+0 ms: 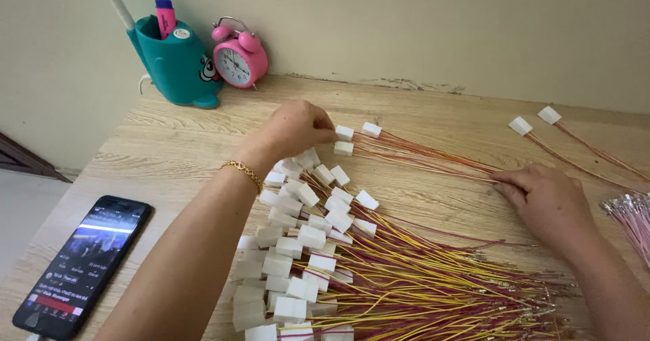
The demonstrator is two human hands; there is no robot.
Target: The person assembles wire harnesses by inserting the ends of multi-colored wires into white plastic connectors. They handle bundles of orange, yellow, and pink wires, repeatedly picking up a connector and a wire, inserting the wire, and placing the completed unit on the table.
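My left hand point(298, 130), with a gold bracelet on the wrist, reaches across the wooden table point(433, 121) and pinches a white plastic connector point(344, 132) with red and yellow wires. Two more connectors point(370, 129) lie right beside it. My right hand point(545, 202) rests flat on the far ends of those same wires point(433, 157), pressing them to the table. Below both hands lies a large pile of white connectors point(291, 246) with red and yellow wires point(433, 280) fanning out to the right.
A black phone point(84, 263) with a lit screen lies at the left front. A teal pen holder point(177, 60) and a pink alarm clock point(238, 56) stand at the back left by the wall. Two separate wired connectors point(535, 121) lie at the back right; a pink wire bundle point(630, 212) sits at the right edge.
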